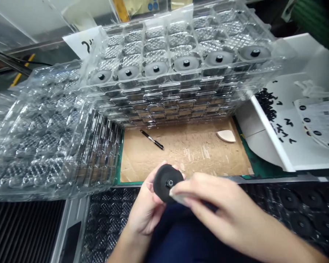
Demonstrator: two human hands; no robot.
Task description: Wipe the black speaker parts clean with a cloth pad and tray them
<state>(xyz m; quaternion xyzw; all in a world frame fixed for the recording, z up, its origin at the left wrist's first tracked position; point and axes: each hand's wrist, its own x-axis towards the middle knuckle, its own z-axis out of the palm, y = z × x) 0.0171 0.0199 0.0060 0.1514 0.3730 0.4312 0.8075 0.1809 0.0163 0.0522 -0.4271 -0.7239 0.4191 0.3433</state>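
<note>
A black disc point(160, 186) is gripped around its edge by the curled fingers of the left hand point(146, 204), and its hub is turned up beside the fingertips of the right hand point(219, 204). Against that face, a pale piece point(182, 200), partly covered, is pinched between the thumb and fingers of the right hand. To the right of that hand's wrist, dark discs point(301, 223) are seated in rows. Just beyond both hands, cardboard point(178, 162) is spread on the green surface point(259, 166). On it, a pen point(151, 140) is seen ahead of the left hand, and a pale wedge point(227, 136) ahead of the right. Farther off, clear trays point(44, 120) are stacked to the left hand's left, and small black parts point(267, 104) are held in a white bin point(287, 160) to the right hand's right. Beyond the cardboard, six discs point(178, 65) are set along the near row of a tall tray stack point(164, 95).
</note>
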